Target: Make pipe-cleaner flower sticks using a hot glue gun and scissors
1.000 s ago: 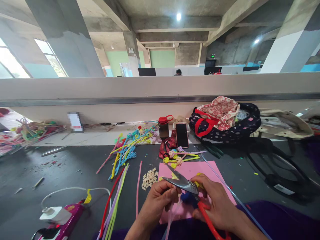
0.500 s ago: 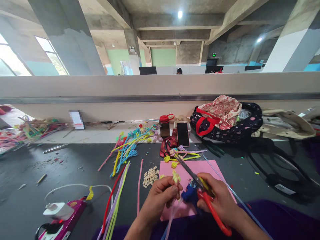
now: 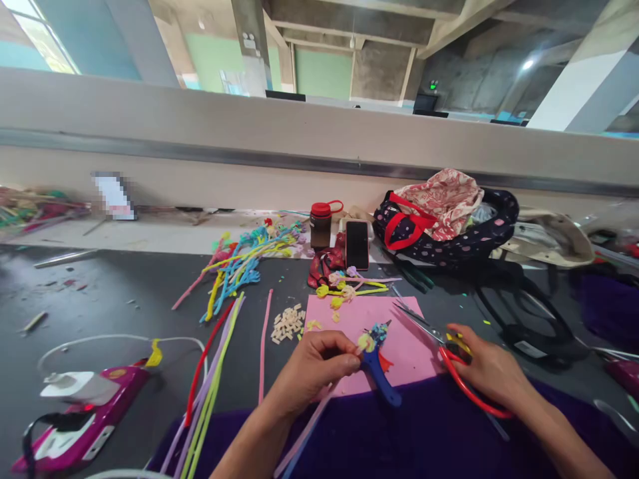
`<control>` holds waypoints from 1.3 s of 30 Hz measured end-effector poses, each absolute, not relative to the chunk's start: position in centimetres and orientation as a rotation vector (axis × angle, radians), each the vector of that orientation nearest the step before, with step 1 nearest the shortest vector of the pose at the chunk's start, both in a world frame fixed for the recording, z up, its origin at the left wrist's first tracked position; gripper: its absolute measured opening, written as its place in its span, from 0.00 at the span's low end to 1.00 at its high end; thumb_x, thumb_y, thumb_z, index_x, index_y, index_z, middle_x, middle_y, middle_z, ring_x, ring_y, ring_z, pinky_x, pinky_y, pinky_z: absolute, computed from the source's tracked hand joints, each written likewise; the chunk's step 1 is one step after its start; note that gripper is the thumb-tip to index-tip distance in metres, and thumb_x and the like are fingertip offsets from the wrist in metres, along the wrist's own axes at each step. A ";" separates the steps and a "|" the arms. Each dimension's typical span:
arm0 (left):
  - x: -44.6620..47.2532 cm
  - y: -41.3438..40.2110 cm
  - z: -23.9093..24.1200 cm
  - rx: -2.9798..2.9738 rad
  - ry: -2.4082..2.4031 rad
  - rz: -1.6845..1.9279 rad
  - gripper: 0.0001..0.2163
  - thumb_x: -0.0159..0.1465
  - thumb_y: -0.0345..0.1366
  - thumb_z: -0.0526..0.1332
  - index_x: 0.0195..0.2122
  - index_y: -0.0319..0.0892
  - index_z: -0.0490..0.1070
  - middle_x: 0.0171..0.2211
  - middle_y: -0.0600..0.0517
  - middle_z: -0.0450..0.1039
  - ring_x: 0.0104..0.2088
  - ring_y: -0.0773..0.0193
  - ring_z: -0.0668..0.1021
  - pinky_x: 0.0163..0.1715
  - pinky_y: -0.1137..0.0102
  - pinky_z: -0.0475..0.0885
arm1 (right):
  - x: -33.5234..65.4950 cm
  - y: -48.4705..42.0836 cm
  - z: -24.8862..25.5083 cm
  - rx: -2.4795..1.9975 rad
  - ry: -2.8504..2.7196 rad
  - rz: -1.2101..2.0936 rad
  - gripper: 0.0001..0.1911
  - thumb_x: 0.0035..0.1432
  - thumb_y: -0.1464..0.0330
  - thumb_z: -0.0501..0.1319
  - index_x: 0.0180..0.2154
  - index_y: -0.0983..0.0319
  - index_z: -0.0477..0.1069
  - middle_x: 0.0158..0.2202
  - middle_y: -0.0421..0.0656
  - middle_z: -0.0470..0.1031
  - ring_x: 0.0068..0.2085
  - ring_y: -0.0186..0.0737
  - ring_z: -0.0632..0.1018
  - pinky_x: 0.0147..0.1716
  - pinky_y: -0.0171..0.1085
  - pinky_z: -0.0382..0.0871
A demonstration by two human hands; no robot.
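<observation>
In the head view my left hand [image 3: 324, 366] pinches a pipe-cleaner flower [image 3: 366, 342] just under its pale yellow head. The flower's pale pink stem [image 3: 319, 412] trails down toward my lap. My right hand [image 3: 482, 362] is wrapped round the red and yellow handles of a pair of scissors [image 3: 433, 334]. Their blades point up and left over a pink sheet [image 3: 349, 313], apart from the flower. A blue-handled tool [image 3: 382, 379], perhaps pliers, lies by my left fingertips, its tip partly among small blue bits.
Cut beige pieces [image 3: 288, 324] lie in a pile left of the sheet. Loose pipe cleaners [image 3: 212, 379] and a power strip [image 3: 84, 412] are farther left. Behind stand finished-looking stems [image 3: 239, 266], a red-lidded bottle [image 3: 320, 226], a phone [image 3: 357, 245] and a fabric bag [image 3: 449, 226].
My right hand has drawn the scissors right, away from the flower. My left hand still holds the flower. The camera has tilted down, and the blue-handled tool shows more fully.
</observation>
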State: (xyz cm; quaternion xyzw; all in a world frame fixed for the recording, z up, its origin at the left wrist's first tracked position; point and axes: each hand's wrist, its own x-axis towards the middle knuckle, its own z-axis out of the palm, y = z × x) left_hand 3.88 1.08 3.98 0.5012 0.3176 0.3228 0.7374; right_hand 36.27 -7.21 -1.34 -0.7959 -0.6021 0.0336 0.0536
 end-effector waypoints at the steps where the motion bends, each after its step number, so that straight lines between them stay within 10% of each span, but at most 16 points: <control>1: 4.0 1.0 4.0 1.100 0.694 0.688 0.05 0.47 0.33 0.68 0.22 0.37 0.74 0.15 0.56 0.67 0.12 0.79 0.59 0.12 0.79 0.51 | 36.7 -7.3 -1.6 -2.443 -1.856 0.133 0.28 0.54 0.55 0.54 0.54 0.60 0.60 0.35 0.46 0.78 0.35 0.52 0.79 0.29 0.40 0.68; 5: 4.3 0.8 4.0 1.114 0.696 0.649 0.06 0.47 0.33 0.68 0.22 0.37 0.74 0.13 0.58 0.65 0.12 0.78 0.59 0.12 0.79 0.50 | 37.7 -7.4 -1.8 -2.345 -2.031 0.182 0.25 0.56 0.57 0.53 0.53 0.59 0.61 0.48 0.48 0.72 0.44 0.51 0.76 0.36 0.41 0.69; 11: 4.3 1.0 3.9 1.150 0.688 0.627 0.08 0.48 0.37 0.68 0.22 0.36 0.73 0.16 0.56 0.67 0.13 0.78 0.59 0.12 0.79 0.48 | 34.5 -7.1 2.1 -2.244 -1.977 -0.092 0.17 0.54 0.63 0.57 0.45 0.62 0.71 0.42 0.51 0.73 0.41 0.53 0.74 0.40 0.47 0.66; 15: 4.3 0.7 4.0 1.182 0.649 0.576 0.08 0.50 0.37 0.67 0.23 0.36 0.74 0.16 0.56 0.66 0.13 0.79 0.57 0.13 0.78 0.47 | 29.1 -6.2 7.1 -1.545 -2.023 0.557 0.12 0.56 0.65 0.58 0.43 0.58 0.70 0.38 0.42 0.73 0.36 0.37 0.74 0.36 0.34 0.68; 19: 4.1 0.8 3.6 1.151 0.632 0.566 0.08 0.49 0.36 0.68 0.23 0.36 0.74 0.16 0.55 0.66 0.15 0.76 0.62 0.15 0.78 0.52 | 24.7 -4.1 9.9 -1.158 -2.117 0.689 0.28 0.45 0.60 0.68 0.48 0.59 0.67 0.42 0.43 0.72 0.37 0.37 0.73 0.39 0.36 0.67; 39: 4.1 1.0 2.8 0.905 0.563 0.681 0.09 0.45 0.36 0.69 0.21 0.37 0.72 0.18 0.55 0.68 0.13 0.78 0.60 0.14 0.78 0.49 | 22.2 -1.0 7.1 -0.767 -1.704 1.039 0.16 0.58 0.57 0.57 0.40 0.59 0.77 0.31 0.42 0.68 0.34 0.35 0.69 0.34 0.35 0.65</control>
